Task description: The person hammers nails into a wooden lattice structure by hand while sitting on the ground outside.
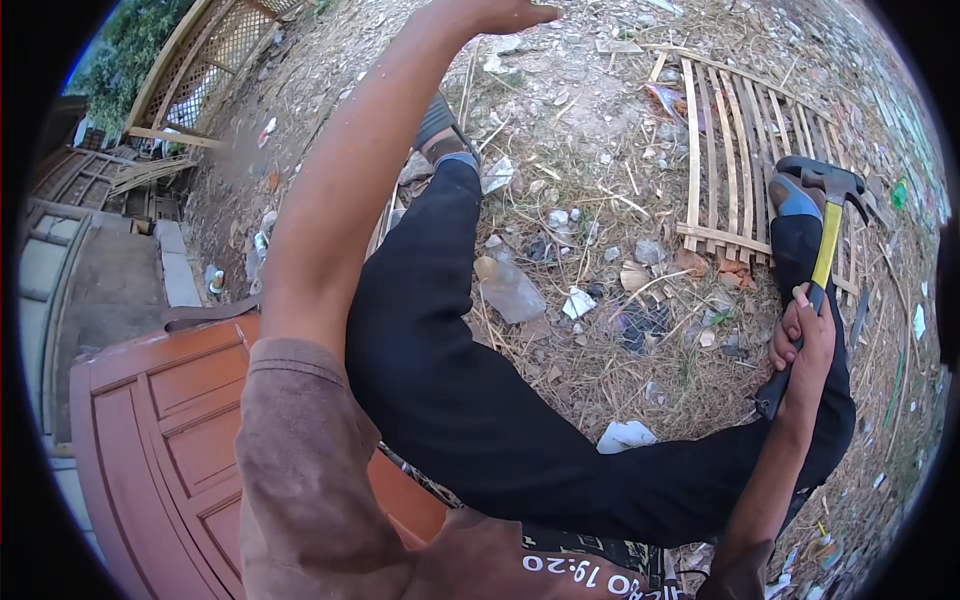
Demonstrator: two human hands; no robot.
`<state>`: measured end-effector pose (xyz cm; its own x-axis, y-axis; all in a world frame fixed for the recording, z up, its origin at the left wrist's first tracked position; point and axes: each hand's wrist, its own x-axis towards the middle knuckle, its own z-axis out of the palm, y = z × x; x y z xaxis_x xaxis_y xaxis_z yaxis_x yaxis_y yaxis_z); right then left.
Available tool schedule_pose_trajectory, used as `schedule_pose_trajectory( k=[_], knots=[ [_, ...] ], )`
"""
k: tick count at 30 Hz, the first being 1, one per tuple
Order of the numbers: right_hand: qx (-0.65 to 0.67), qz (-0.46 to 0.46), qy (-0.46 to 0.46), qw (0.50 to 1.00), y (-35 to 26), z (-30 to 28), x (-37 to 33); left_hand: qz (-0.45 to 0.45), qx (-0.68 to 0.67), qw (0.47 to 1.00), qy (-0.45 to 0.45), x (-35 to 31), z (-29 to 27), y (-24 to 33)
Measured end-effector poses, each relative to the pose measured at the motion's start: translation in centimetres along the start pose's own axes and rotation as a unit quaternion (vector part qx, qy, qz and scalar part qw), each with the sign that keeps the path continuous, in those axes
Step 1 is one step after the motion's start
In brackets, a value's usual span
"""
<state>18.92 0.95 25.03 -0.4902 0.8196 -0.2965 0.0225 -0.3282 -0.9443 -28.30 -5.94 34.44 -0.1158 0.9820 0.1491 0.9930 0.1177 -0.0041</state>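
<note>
Head view looks down on us sitting with both legs in black trousers stretched over littered ground. Our right hand (805, 335), at the right of the frame, has its fingers wrapped tight around the yellow and black handle of a claw hammer (822, 215). The hammer's dark head points up toward the upper right and hangs just above the slatted bamboo panel (725, 150), not touching it as far as we can tell. Our left hand (495, 12) is raised to the top edge of the frame; part of it is cut off there, so we cannot tell whether its fingers are spread or curled, and nothing shows in it.

We judge the work to be at an early or middle stage: the hammer is gripped and lifted, but we see no nail in the panel or in either hand. The slats lie flat on dry straw, with scraps of paper and a crushed plastic bottle (508, 288) near our left knee. A reddish-brown panelled door (160, 420) lies at the lower left, under our left side. What has already been fastened cannot be read here.
</note>
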Motion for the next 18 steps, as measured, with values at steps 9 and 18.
schedule_pose_trajectory(
  k=[9, 18],
  knots=[
    [0.040, -0.034, -0.078, 0.996, -0.2, 4.7, 6.2, 0.008, -0.868, 0.372, 0.328, -24.6, 0.7, 5.0],
    [0.000, -0.066, -0.138, 0.988, -0.9, 0.9, 10.9, -0.526, -0.604, 0.384, 0.459, -34.4, 11.9, 14.5]
  ],
)
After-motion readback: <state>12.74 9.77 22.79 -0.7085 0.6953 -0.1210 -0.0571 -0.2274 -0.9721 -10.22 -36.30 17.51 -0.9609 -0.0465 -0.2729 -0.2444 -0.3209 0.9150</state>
